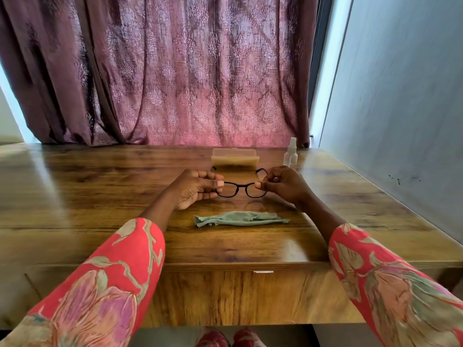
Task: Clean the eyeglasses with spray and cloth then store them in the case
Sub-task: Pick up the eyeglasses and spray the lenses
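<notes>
Black-framed eyeglasses [241, 189] hover a little above the wooden table [100, 196], temples unfolded and pointing away from me. My left hand [198, 189] pinches the frame's left end and my right hand [283, 186] pinches its right end. A crumpled pale green cloth [238, 218] lies on the table just in front of the glasses, nearer to me. Behind the glasses an open translucent beige case [235, 157] sits with its lid up. To the right of the case stands a small clear spray bottle [290, 154].
A maroon patterned curtain [188, 71] hangs behind the table's far edge. A grey wall [400, 96] runs along the table's right side. A drawer front [225, 296] sits below the near edge.
</notes>
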